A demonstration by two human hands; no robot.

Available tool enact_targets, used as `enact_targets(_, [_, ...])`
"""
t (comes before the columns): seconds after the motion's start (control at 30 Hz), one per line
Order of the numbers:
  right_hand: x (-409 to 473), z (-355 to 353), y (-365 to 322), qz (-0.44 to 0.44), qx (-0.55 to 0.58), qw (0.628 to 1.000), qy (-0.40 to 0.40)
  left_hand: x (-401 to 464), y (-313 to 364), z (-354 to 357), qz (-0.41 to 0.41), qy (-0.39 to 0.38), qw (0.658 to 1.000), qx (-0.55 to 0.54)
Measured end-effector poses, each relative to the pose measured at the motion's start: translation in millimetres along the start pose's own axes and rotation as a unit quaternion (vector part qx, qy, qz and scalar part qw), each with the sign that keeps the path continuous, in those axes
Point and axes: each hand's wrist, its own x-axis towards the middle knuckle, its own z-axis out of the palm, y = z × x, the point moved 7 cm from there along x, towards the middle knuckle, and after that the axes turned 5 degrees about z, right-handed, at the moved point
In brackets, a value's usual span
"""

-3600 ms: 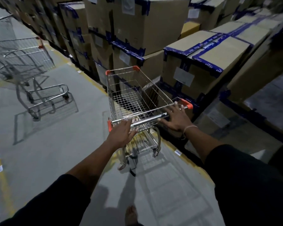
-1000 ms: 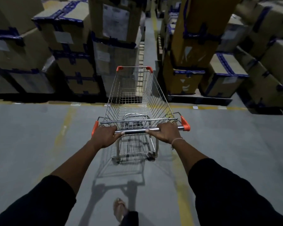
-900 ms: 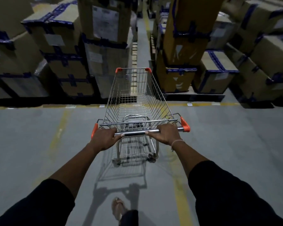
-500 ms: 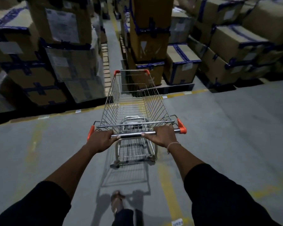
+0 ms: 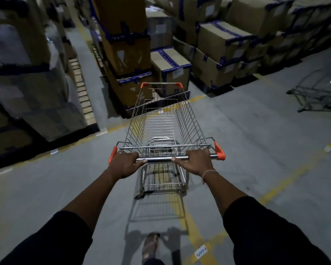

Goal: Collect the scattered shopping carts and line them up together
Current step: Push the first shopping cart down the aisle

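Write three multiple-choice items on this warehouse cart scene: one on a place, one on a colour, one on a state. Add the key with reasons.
1. Where is the second cart?
A. far right, on the floor
B. nested in the pushed cart
C. atop the boxes

2. What colour are the pushed cart's corner caps?
A. blue
B. orange
C. green

3. How is the handle bar held?
A. left hand only
B. by neither hand
C. by both hands

Key: 1 A, it stands apart by the right edge. 2 B, orange caps show at the basket corners. 3 C, the left hand and right hand both curl round the bar.
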Motion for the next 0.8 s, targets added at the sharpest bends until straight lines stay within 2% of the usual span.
enact_targets(0.43, [30.4,-12.6,96.0,0.142,0.027,0.989,0.012,130.4,60.9,-13.2,0.131,0.029,0.991,0.020])
enact_targets(0.8, [51.2,-25.0,173.1,0.230,0.025,0.973,0.023,225.1,125.5,-25.6,0.206,0.017,0.978,0.033])
